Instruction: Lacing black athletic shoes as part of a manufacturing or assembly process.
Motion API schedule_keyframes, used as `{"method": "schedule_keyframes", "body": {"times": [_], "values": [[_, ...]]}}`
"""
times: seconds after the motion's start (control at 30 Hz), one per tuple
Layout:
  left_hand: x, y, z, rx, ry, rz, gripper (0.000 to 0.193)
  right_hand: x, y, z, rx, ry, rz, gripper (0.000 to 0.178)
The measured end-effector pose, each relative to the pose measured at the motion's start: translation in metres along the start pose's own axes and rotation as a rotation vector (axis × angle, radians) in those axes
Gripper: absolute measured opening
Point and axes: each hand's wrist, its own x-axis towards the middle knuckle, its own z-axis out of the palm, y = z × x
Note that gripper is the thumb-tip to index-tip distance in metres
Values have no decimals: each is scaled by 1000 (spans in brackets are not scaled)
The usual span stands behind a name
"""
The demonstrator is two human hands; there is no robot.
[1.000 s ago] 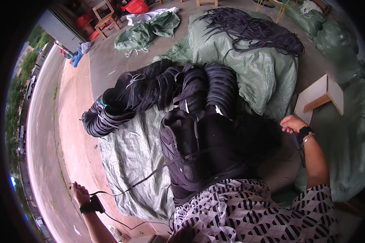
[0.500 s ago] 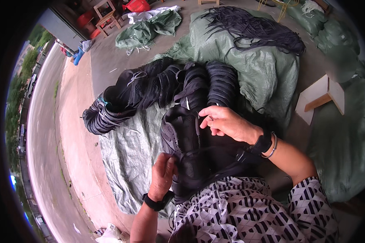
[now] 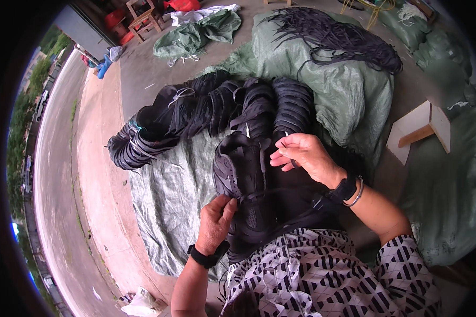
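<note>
1 shoe [image 3: 247,182] lay on my lap [image 3: 293,185], toe toward me, presumably for reach; my left hand [image 3: 215,221] pinched its side, likely for steadiness; my right hand [image 3: 311,159] gripped an apparent lace [image 3: 294,164].

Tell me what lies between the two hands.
In the head view, part of a dark shoe lies between the left hand and the right hand; the dark patch on its right is too dim to make out.

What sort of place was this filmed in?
Likely a small open-fronted shoe workshop: black shoes packed in rows, a heap of what look like laces, and bulky green sacks.
</note>
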Motion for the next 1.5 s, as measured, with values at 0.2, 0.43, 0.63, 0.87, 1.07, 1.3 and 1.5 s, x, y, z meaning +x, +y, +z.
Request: {"method": "schedule_keyframes", "body": {"times": [0.2, 0.43, 0.63, 0.87, 1.07, 1.3, 1.5], "values": [[-2, -2, 8, -210, 75, -71, 20, -8, 3, -1, -278, -49, -11, 25], [13, 10, 16, 689, 245, 485, 11, -24, 12, 25, -629, -36, -300, 13], [3, -3, 9, 12, 100, 137, 17, -46, 27, 28, -717, -187, -218, 13], [3, -1, 12, 7, 112, 109, 18, -40, 22, 33, -584, -167, -6, 13], [2, 4, 13, 22, 118, 101, 18, -42, 30, 34, -557, -134, -71, 8], [2, -1, 12, -13, 105, 86, 18, -33, 45, 32, -612, -35, -396, 16], [1, -2, 13, -17, 102, 89, 19, -35, 47, 28, -881, -90, -590, 18]]}}
